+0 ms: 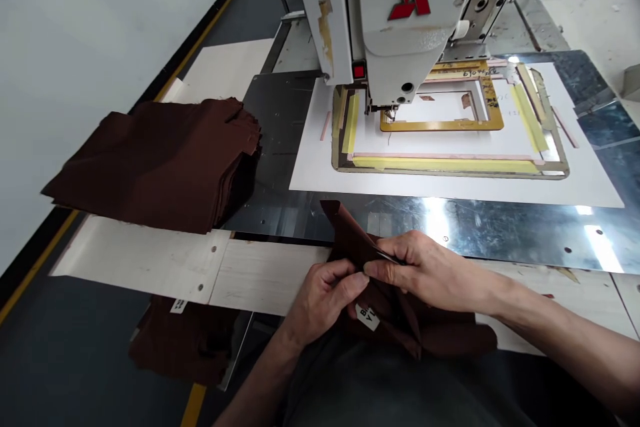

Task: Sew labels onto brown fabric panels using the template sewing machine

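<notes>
A piece of brown fabric (440, 330) with a white printed label (367, 316) lies bunched at the table's front edge, in front of my body. My left hand (325, 297) pinches it from the left, thumb and fingers pressed together. From the right, my right hand (417, 267) grips the same fabric, its fingertips almost touching those of my left hand. A thin dark-and-light edge shows between the right fingers; what it is I cannot make out. One corner of the fabric stands up beyond both hands.
A sewing machine (415, 20) rises behind, over a yellow frame (443, 125) on white sheeting. A stack of brown fabric (155, 160) lies on the left. More brown fabric (185, 340) sits below the metal-topped table (280, 200).
</notes>
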Demonstrator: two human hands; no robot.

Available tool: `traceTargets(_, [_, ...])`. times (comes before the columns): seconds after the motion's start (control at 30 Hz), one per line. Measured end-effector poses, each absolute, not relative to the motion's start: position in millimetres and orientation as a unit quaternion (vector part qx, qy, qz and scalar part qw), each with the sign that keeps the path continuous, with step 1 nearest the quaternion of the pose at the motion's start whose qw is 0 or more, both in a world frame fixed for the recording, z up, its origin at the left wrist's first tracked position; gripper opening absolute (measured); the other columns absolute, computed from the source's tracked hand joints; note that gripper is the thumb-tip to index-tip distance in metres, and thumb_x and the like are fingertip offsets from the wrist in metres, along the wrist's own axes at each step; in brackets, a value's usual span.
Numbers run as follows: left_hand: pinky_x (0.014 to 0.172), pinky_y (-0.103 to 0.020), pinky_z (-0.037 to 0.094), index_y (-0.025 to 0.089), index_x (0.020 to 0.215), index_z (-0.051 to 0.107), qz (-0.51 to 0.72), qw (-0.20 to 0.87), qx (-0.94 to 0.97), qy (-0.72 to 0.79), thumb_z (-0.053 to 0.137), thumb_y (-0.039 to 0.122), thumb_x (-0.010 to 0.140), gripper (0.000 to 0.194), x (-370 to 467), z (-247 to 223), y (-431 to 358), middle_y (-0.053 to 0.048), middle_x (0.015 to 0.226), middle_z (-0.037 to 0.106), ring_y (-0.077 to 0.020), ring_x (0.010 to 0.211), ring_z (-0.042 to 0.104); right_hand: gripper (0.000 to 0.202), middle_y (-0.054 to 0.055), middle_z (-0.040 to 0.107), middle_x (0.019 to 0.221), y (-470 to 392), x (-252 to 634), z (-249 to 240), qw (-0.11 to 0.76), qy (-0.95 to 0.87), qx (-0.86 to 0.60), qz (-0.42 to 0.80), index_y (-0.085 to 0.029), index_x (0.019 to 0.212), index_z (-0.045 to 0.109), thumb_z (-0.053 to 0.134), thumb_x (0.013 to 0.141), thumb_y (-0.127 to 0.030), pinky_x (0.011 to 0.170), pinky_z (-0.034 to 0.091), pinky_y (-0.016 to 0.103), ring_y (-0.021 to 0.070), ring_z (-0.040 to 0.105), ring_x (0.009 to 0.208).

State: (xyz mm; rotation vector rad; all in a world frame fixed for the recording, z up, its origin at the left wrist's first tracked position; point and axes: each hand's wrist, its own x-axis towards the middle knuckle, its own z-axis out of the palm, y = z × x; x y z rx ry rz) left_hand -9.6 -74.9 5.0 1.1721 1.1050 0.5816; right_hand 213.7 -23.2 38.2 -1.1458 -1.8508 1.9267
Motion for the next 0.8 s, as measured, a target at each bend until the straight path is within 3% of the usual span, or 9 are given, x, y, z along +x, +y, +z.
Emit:
traceTargets(0.27, [0.051, -0.024, 0.049, 0.015, 0.081, 0.067, 0.238, 0.684, 0.483, 0.492, 0.059, 0.034, 0.097, 0.027, -12, 8, -73, -0.001, 0.067, 0.065, -0.014, 0.054, 0.061, 0.023, -0.003, 0.056, 0.074, -28, 211, 45, 0.129, -0.689, -0.397, 0.593, -0.02, 0.084, 0.059, 0.053, 0.102, -0.033, 0.057, 0.035, 0.026, 0.012, 0.046, 0.064])
traceTargets(0.4, [0.053, -0.023, 0.042, 0.018, 0.065, 0.052, 0.293, 0.647, 0.466, 0.528, 0.057, 0.035, 0.099, 0.039, -12, 11, -84, 0.003, 0.059, 0.049, -0.0114, 0.056, 0.05, 0.036, -0.006, 0.04, 0.066, -32, 214, 37, 0.192, -0.651, -0.426, 0.598, -0.021, 0.073, 0.041, 0.05, 0.104, -0.038, 0.052, 0.03, 0.026, 0.0107, 0.034, 0.058])
traceTargets(0.5, [0.054, -0.023, 0.04, 0.019, 0.065, 0.049, 0.288, 0.634, 0.481, 0.533, 0.057, 0.038, 0.1, 0.041, -9, 9, -88, 0.004, 0.06, 0.045, -0.0107, 0.056, 0.046, 0.04, -0.007, 0.036, 0.064, -34, 217, 26, 0.165, -0.649, -0.45, 0.591, -0.022, 0.072, 0.036, 0.047, 0.105, -0.043, 0.051, 0.027, 0.026, 0.0111, 0.033, 0.056])
traceTargets(0.6, [0.06, -0.024, 0.046, 0.018, 0.07, 0.058, 0.26, 0.614, 0.525, 0.528, 0.055, 0.039, 0.101, 0.037, -4, 6, -86, 0.002, 0.063, 0.053, -0.0125, 0.06, 0.054, 0.019, -0.005, 0.051, 0.068, -34, 223, 23, 0.124, -0.731, -0.495, 0.452, -0.023, 0.092, 0.051, 0.052, 0.103, -0.039, 0.054, 0.03, 0.028, 0.0136, 0.045, 0.057])
traceTargets(0.67, [0.061, -0.024, 0.047, 0.018, 0.073, 0.061, 0.258, 0.605, 0.541, 0.525, 0.055, 0.039, 0.101, 0.036, -2, 5, -85, 0.002, 0.064, 0.055, -0.013, 0.06, 0.056, 0.019, -0.003, 0.058, 0.075, -36, 227, 30, 0.116, -0.78, -0.531, 0.311, -0.022, 0.106, 0.051, 0.056, 0.101, -0.04, 0.052, 0.028, 0.029, 0.0157, 0.05, 0.057])
traceTargets(0.8, [0.061, -0.024, 0.047, 0.018, 0.076, 0.064, 0.267, 0.588, 0.555, 0.524, 0.055, 0.038, 0.101, 0.033, -1, 5, -84, 0.002, 0.066, 0.058, -0.013, 0.06, 0.058, 0.009, 0.002, 0.058, 0.085, -45, 228, 52, 0.104, -0.866, -0.466, 0.146, -0.022, 0.098, 0.051, 0.055, 0.101, -0.03, 0.056, 0.031, 0.032, 0.0199, 0.055, 0.067])
